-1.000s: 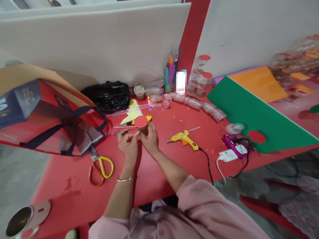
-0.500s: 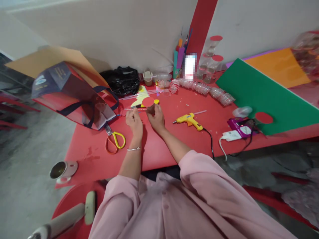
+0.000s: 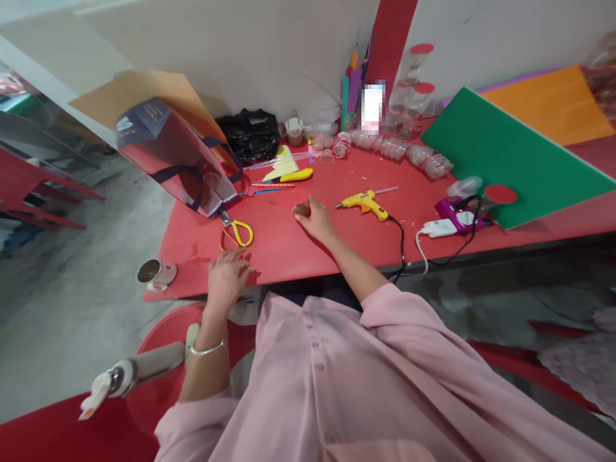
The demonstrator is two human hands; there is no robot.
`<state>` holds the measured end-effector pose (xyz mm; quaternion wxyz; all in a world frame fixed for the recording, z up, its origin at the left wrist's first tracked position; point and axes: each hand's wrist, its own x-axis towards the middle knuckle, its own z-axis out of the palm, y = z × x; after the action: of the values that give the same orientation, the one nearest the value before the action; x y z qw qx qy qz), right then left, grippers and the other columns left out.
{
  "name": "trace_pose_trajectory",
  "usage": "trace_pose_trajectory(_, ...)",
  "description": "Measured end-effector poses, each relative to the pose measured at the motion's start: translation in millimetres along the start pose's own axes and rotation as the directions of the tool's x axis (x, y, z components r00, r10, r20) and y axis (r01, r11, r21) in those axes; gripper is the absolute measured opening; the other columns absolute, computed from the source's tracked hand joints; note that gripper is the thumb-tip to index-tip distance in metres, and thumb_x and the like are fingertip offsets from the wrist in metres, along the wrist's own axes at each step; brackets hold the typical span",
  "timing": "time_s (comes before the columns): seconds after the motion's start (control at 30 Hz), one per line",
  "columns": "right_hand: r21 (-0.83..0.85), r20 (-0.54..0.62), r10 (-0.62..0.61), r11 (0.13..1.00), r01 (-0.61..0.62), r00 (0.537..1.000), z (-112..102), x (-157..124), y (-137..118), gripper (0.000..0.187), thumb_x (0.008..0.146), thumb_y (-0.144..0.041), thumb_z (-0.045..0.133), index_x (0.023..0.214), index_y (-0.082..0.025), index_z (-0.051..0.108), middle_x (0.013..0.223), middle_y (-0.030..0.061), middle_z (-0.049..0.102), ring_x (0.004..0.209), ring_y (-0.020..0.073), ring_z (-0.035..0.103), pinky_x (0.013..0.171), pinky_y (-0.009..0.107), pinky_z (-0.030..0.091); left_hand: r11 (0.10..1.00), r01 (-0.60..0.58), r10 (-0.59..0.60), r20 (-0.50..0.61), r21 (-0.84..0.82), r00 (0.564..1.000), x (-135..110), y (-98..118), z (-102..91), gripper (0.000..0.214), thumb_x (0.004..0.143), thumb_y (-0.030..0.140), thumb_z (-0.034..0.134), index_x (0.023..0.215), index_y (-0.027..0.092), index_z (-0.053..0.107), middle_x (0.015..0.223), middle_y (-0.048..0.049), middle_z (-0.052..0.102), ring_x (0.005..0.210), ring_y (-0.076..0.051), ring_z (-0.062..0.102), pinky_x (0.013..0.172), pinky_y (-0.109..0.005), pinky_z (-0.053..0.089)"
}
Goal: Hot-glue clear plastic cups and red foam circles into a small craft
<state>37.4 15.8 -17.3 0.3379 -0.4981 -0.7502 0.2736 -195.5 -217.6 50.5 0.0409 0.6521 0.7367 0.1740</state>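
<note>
My right hand [image 3: 315, 219] rests on the red table [image 3: 289, 247] with its fingers curled round a small clear cup [image 3: 301, 208], left of the yellow glue gun [image 3: 366, 203]. My left hand [image 3: 226, 277] lies at the table's front edge with fingers spread and nothing in it. The yellow-handled scissors [image 3: 235, 232] are just beyond it. A silver bangle sits on my left wrist.
A red and blue bag [image 3: 178, 154] lies at the left, with a black bag [image 3: 253, 131] behind it. A row of clear cups [image 3: 399, 151], a yellow knife [image 3: 293, 175], green sheet [image 3: 505, 154], purple device [image 3: 462, 215] and white adapter [image 3: 440, 228] lie around. A metal cup [image 3: 153, 273] stands at the front left corner.
My left hand has let go and drawn back to the table's front edge. My right hand has lowered the cup onto the table. The view has pulled back and turned left.
</note>
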Motion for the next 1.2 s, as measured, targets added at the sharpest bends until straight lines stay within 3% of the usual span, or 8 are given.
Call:
trace_pose_trajectory(0.2, -0.152, 0.137, -0.090, 0.982, 0.111, 0.987, -42.9, -101.0, 18.5, 0.083, 0.105, -0.049, 0.059, 0.175, -0.010, 0.032, 0.179, 0.0224, 0.036, 0.168, 0.0354, 0.036, 0.137, 0.057, 0.032, 0.995, 0.071, -0.065, -0.097, 0.068, 0.993, -31.0, -17.6, -27.4, 0.039, 0.097, 0.031, 0.061, 0.132, 0.029, 0.078, 0.135, -0.0100, 0.081, 0.120, -0.035, 0.074, 0.100, -0.050, 0.055)
trace_pose_trajectory(0.33, -0.380, 0.188, -0.029, 0.919, 0.100, 0.982, -62.2, -129.5, 20.7, 0.092, 0.108, -0.068, 0.045, 0.172, -0.002, 0.036, 0.181, 0.0279, 0.027, 0.172, 0.0418, 0.023, 0.140, 0.064, 0.015, 0.993, 0.104, -0.111, -0.179, -0.048, 0.977, -11.9, -15.7, -14.9, 0.035, 0.101, 0.051, 0.062, 0.090, 0.025, 0.083, 0.087, -0.0084, 0.083, 0.084, -0.029, 0.076, 0.083, -0.041, 0.056)
trace_pose_trajectory(0.5, -0.404, 0.348, -0.023, 0.898, 0.172, 0.937, -19.4, -106.7, -31.1, 0.107, 0.104, -0.079, 0.046, 0.172, 0.003, 0.032, 0.183, 0.0284, 0.017, 0.174, 0.0420, 0.012, 0.141, 0.059, 0.011, 0.959, -0.077, 0.001, -0.271, -0.274, 0.963, 39.6, 12.4, 10.7, 0.036, 0.097, 0.056, 0.069, 0.105, 0.024, 0.084, 0.139, -0.0138, 0.076, 0.127, -0.033, 0.073, 0.113, -0.048, 0.055)
trace_pose_trajectory(0.63, -0.223, 0.551, -0.344, 0.817, 0.531, 0.760, 36.2, -119.8, -90.5, 0.102, 0.101, -0.074, 0.060, 0.167, 0.002, 0.042, 0.179, 0.0300, 0.031, 0.171, 0.0418, 0.025, 0.141, 0.056, 0.018, 0.926, -0.136, 0.074, -0.185, -0.351, 0.980, 82.3, 31.7, 13.0, 0.042, 0.094, 0.055, 0.073, 0.123, 0.026, 0.081, 0.153, -0.0132, 0.068, 0.138, -0.034, 0.067, 0.122, -0.052, 0.052)
trace_pose_trajectory(0.8, 0.342, 0.602, -0.764, 0.508, 0.790, 0.231, 61.8, -168.9, -127.9, 0.031, 0.109, -0.032, 0.064, 0.138, -0.025, 0.075, 0.158, 0.0076, 0.067, 0.141, 0.0194, 0.066, 0.110, 0.029, 0.052, 0.907, -0.168, 0.133, -0.116, -0.385, 0.984, 119.4, 23.5, 8.1, 0.041, 0.092, 0.056, 0.075, 0.123, 0.030, 0.080, 0.145, -0.0118, 0.073, 0.133, -0.035, 0.069, 0.121, -0.055, 0.053)
trace_pose_trajectory(0.87, 0.378, 0.581, -0.763, 0.562, 0.736, 0.284, 61.4, -177.4, -127.3, 0.025, 0.110, -0.023, 0.062, 0.128, -0.029, 0.078, 0.142, 0.0001, 0.078, 0.117, 0.0128, 0.076, 0.085, 0.022, 0.053, 0.900, -0.156, 0.138, -0.073, -0.408, 0.988, 131.1, 17.4, 13.1, 0.040, 0.091, 0.055, 0.076, 0.123, 0.030, 0.079, 0.140, -0.0111, 0.075, 0.128, -0.035, 0.071, 0.120, -0.055, 0.053)
trace_pose_trajectory(0.97, 0.214, 0.568, -0.635, 0.729, 0.651, 0.524, 53.7, -172.8, -116.4, 0.031, 0.109, -0.048, 0.066, 0.097, -0.022, 0.081, 0.100, 0.0003, 0.085, 0.087, 0.0147, 0.076, 0.062, 0.026, 0.041, 0.884, -0.108, 0.114, -0.013, -0.454, 0.993, 149.3, 17.0, 31.3, 0.042, 0.090, 0.049, 0.079, 0.126, 0.029, 0.077, 0.137, -0.0127, 0.077, 0.121, -0.035, 0.074, 0.116, -0.056, 0.055)
trace_pose_trajectory(1.2, 0.089, 0.069, -0.404, 0.913, 0.398, 0.912, -6.6, -124.1, -72.3, 0.055, 0.107, -0.064, 0.059, 0.071, -0.024, 0.069, 0.069, 0.0019, 0.070, 0.069, 0.0175, 0.064, 0.070, 0.031, 0.046, 0.657, 0.045, -0.088, -0.017, -0.753, 0.996, 181.9, 62.3, 88.4, 0.097, 0.058, 0.023, 0.101, 0.148, 0.025, 0.065, 0.129, -0.0163, 0.073, 0.122, -0.035, 0.073, 0.111, -0.054, 0.056)
